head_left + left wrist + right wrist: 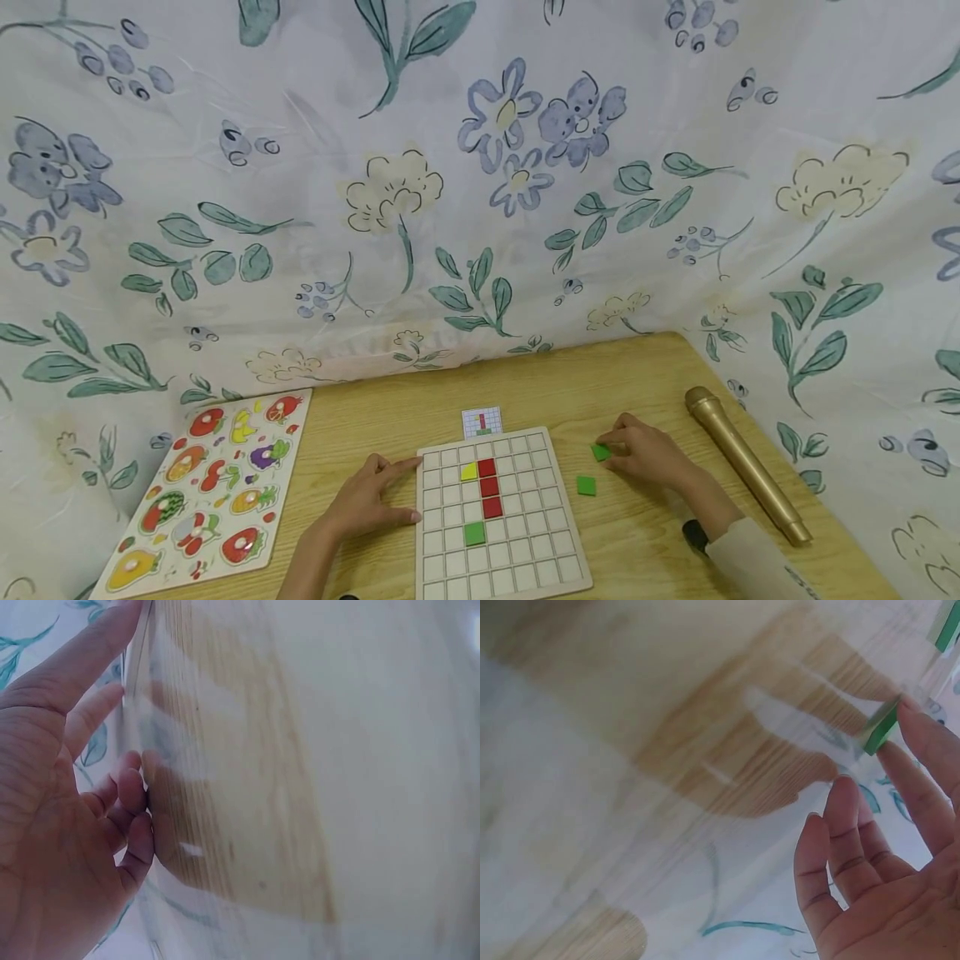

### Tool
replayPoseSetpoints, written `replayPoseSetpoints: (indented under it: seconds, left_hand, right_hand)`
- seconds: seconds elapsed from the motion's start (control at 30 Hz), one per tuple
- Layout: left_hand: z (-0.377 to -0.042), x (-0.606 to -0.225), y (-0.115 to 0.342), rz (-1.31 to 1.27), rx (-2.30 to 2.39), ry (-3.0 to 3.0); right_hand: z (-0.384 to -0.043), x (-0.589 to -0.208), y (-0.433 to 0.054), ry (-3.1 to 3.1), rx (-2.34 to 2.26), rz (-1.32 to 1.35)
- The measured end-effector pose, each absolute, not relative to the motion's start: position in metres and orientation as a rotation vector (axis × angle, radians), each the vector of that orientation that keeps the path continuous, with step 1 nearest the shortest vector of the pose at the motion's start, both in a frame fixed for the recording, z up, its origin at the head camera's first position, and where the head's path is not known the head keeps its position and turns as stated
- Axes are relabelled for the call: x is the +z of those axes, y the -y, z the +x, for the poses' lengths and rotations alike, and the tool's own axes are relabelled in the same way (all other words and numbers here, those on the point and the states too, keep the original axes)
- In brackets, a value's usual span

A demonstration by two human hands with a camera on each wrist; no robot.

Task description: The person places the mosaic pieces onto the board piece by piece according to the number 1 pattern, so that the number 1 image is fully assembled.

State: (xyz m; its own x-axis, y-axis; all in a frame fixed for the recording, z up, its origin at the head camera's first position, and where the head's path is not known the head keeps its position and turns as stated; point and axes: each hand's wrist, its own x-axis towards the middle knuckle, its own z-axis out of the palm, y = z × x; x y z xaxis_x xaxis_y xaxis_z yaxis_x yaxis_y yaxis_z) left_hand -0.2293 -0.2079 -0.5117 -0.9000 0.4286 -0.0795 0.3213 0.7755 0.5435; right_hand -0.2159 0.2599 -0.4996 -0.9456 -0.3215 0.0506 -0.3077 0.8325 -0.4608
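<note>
A white gridded wooden board (525, 533) lies on the table. It bears a yellow square tile (468, 472), a column of three red tiles (489, 487) and a green tile (475, 533). My left hand (367, 504) rests at the board's left side, thumb and index finger spread and touching its edge; the other fingers are partly bent in the left wrist view. To the board's right, my right hand (641, 450) pinches a green square tile (881, 727) at the table surface. A second loose green tile (587, 486) lies between that hand and the board.
A small printed pattern card (482, 422) sits against the board's far edge. At the left lies a fruit peg puzzle (213, 492), at the right a gold microphone (746, 467). A floral curtain (480, 208) stands behind the wooden table (600, 375).
</note>
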Motion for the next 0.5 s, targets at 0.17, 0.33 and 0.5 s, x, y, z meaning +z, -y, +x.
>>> replayPoseSetpoints:
  seconds: [0.17,0.33,0.5]
  left_hand:
    - [-0.2293,-0.5117,0.2077,0.587,0.808,-2.760]
    - [-0.2295,-0.5120,0.2084,0.588,0.805,-2.764]
    - [-0.2297,-0.5129,0.2087,0.591,0.807,-2.763]
  right_hand:
    - [-0.2159,-0.4993,-0.2588,-2.988,-0.737,-0.514]
    - [-0.2157,-0.4993,-0.2571,-3.008,-0.723,-0.533]
    - [-0.2160,-0.5000,-0.2559,-2.998,-0.707,-0.533]
